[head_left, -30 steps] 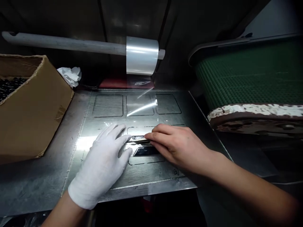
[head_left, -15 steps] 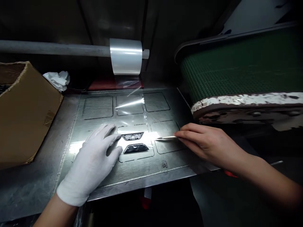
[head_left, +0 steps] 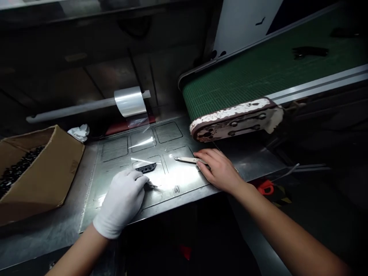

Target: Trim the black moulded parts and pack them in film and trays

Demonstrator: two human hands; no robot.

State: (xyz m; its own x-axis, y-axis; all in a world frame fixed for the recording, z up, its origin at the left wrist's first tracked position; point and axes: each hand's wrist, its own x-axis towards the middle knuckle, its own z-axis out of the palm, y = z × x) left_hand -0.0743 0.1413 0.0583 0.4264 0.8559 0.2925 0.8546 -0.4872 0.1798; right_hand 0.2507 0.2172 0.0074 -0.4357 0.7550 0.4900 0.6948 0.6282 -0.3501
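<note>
The gloved left hand's fingers [head_left: 140,179] are pinched together on a thin dark piece [head_left: 151,185], seen nearly edge-on, low over the marked metal plate [head_left: 96,184]. The bare right hand [head_left: 218,168] has its fingers closed around a pale-handled pen-like tool [head_left: 188,159] (dark letters show on its side), its slim tip pointing toward the left hand. Just beyond the left fingers, a dark trapezoidal part [head_left: 146,168] lies on the plate. The plate rests on the metal tabletop [head_left: 37,235]; farther out are a cardboard box [head_left: 63,172] at left, a clear film roll [head_left: 130,101] behind, and a green conveyor belt [head_left: 244,80] at right.
</note>
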